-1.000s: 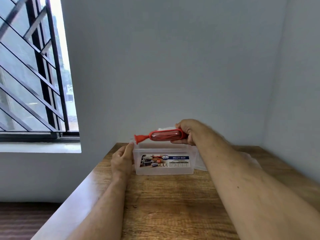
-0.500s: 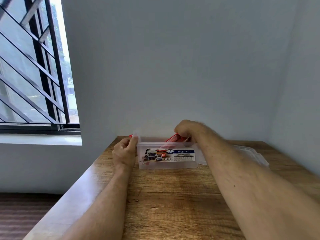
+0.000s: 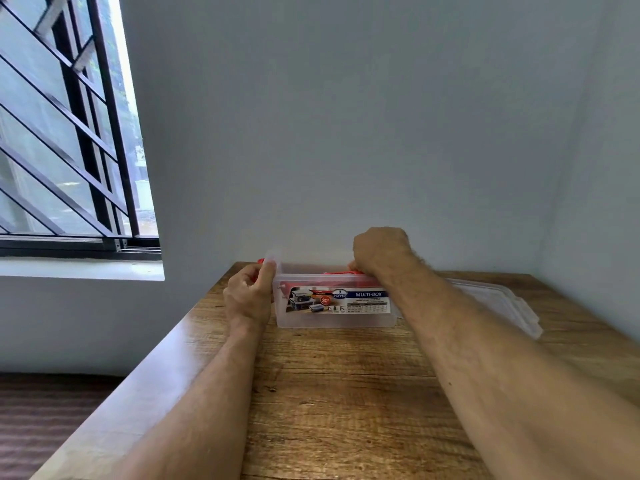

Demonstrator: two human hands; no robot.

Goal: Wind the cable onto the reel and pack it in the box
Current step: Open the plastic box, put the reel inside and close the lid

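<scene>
A clear plastic box point(image 3: 332, 318) with a "MULTI-BOX" label stands on the wooden table near the wall. The red cable reel point(image 3: 341, 274) lies inside it, mostly below the rim; only its red upper edge shows, and a red tip pokes out past the left end. My right hand point(image 3: 379, 252) is closed over the reel's right end at the box's rim. My left hand point(image 3: 250, 295) grips the box's left end, thumb up along the corner. The cable itself is hidden.
The clear lid point(image 3: 502, 304) lies flat on the table point(image 3: 346, 393) to the right of the box, behind my right forearm. A grey wall rises just behind the box. A barred window point(image 3: 62, 133) is at the left, and the table's left edge drops to the floor.
My right hand has lowered the red reel from above the box down into it. My left hand has stayed on the box's left end.
</scene>
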